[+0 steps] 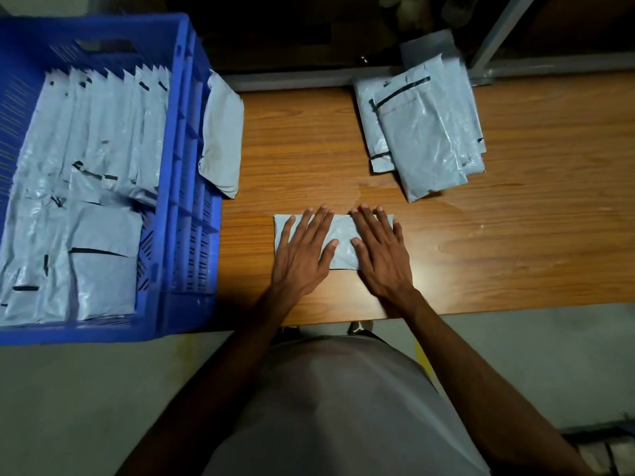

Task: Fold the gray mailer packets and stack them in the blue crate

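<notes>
Packet: we have a folded gray packet [338, 240] flat on the desk [515, 242], near its front edge, right before us.
Long axis: it runs left to right, across our reach.
Left hand [300, 250]: fingers straight and spread, palm pressing the packet's left half.
Right hand [379, 249]: likewise flat and spread, pressing the right half; neither hand grips anything.
Crate [178, 166]: it stands to our left, well apart from the packet, already holding rows of folded packets.
Nearer hand: the left one lies on the crate side, so we judge it better placed to carry the packet over.
Pile [426, 132]: unfolded packets wait at the desk's far right.
Stray packet [221, 135]: one leans against the crate's outer wall.
</notes>
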Available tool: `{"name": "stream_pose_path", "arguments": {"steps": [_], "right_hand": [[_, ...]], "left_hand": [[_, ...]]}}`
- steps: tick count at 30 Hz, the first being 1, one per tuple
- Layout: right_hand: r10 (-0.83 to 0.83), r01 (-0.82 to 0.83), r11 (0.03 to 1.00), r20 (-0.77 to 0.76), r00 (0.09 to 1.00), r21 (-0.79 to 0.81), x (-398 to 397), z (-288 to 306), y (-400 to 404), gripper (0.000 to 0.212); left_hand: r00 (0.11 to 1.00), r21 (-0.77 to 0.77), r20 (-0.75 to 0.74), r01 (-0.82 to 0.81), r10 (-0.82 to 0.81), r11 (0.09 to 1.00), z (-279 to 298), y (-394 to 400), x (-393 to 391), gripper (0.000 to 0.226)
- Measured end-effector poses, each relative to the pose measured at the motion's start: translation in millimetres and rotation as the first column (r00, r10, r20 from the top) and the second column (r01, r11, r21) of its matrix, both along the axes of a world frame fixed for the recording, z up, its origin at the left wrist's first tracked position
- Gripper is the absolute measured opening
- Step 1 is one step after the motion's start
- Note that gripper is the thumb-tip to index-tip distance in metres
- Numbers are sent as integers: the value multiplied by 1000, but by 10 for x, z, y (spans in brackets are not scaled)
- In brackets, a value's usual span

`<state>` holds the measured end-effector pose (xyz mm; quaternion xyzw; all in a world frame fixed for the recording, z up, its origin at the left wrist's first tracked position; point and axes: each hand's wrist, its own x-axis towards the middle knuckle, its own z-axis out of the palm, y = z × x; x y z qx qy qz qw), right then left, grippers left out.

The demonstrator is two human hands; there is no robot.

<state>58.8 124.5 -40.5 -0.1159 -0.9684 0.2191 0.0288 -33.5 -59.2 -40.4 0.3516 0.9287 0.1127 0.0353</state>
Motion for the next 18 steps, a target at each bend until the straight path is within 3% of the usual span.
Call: {"name": "stream_pose_path", "arguments": {"steps": [18], "right_hand": [[7, -7, 1000, 42, 999, 16, -83, 6, 19, 58]], "left_hand": [[1000, -44, 18, -5, 6, 999, 13, 56, -41, 62]]}}
